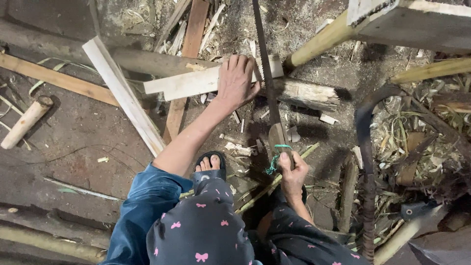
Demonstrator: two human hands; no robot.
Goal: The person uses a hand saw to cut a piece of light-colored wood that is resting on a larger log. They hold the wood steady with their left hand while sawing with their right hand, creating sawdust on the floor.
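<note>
Squatting over a dirt floor strewn with wood chips, the person shows knees in dark fabric with pink bows point(206, 230) nearest the camera, a blue sleeve point(142, 206) on the left arm, and a foot in a black sandal point(210, 167) just ahead. The right hand point(292, 172) is wrapped tight around the wooden handle of a hand saw point(269, 93), where green cord point(274, 157) is wound. A thin bamboo stick point(274, 179) lies on the ground beneath that hand. The saw's long toothed blade runs away from the person and crosses a pale wooden slat point(191, 82). The left hand point(236, 81) lies flat on that slat, fingers spread, pressing it down beside the blade; it presses rather than clasps. The slat rests across a rough log point(304, 93). Left of it a white plank point(122, 93) leans diagonally, and a short round peg point(24, 122) lies well apart. Farther right stands a bench leg point(319, 41).
</note>
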